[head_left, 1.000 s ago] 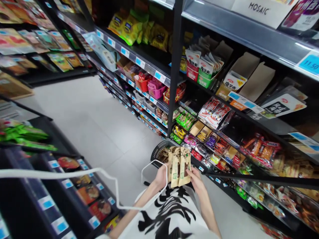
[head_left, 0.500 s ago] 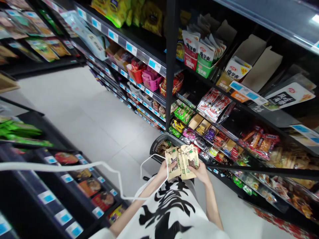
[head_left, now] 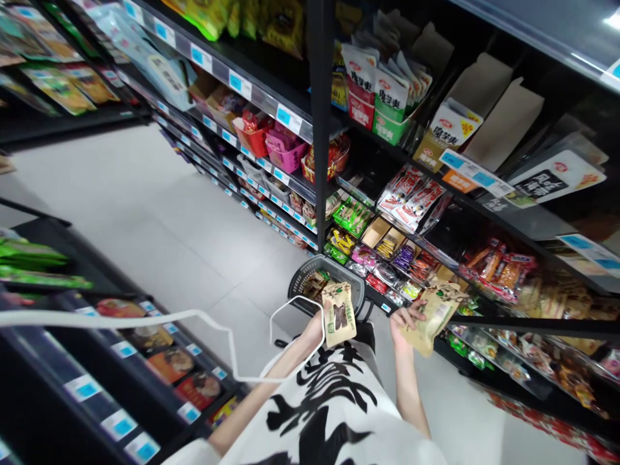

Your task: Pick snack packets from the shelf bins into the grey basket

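Note:
My left hand (head_left: 317,323) is closed on a beige snack pouch (head_left: 340,316) with a dark picture on its front, held upright before my body. Out to the right, my right hand (head_left: 405,321) grips a second beige pouch (head_left: 433,316), turned so that a plainer side with a pale label shows. This pouch is tilted and in front of the lower shelf. Just beyond the left pouch is a grey shopping basket (head_left: 356,287) with several brownish packets in it; the left pouch covers part of its near side.
Tall black shelves (head_left: 318,129) full of bagged snacks run along the right. A lower rack (head_left: 58,381) with price tags stands at the left. A white bent wire or cord (head_left: 194,316) crosses the near left. Pale floor tiles (head_left: 184,245) lie between the shelves.
The two pouches, side by side before, are now apart. My right hand has moved right with its pouch and turned it; more of the basket shows.

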The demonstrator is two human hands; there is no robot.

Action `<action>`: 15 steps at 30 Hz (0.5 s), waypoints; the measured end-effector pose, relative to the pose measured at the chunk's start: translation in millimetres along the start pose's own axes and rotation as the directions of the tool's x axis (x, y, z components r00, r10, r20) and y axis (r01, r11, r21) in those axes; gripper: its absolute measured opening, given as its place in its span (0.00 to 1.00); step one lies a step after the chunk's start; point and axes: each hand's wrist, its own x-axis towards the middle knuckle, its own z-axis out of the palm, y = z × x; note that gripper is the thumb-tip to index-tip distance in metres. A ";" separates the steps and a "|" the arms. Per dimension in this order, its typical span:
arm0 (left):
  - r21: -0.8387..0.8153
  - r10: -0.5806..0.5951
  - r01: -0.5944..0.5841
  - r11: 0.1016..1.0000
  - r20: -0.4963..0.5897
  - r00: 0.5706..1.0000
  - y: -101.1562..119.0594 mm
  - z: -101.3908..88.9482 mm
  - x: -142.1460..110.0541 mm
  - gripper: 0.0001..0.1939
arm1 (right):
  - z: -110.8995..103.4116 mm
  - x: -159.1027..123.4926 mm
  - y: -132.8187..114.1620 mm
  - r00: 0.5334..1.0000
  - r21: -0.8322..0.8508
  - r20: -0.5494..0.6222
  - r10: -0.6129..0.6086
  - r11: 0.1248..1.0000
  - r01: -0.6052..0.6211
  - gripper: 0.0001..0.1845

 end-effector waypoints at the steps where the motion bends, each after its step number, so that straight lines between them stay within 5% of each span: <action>1: 0.002 -0.005 0.005 1.000 0.005 1.000 0.6 1.0 -0.1 0.25 | -0.7 -2.4 2.2 1.000 -0.020 -0.016 0.017 1.000 -0.017 0.11; 15: -0.037 -0.029 0.032 0.999 0.072 0.997 2.0 2.0 0.0 0.34 | 6.2 -19.6 15.2 0.990 0.057 0.085 0.116 0.991 -0.121 0.12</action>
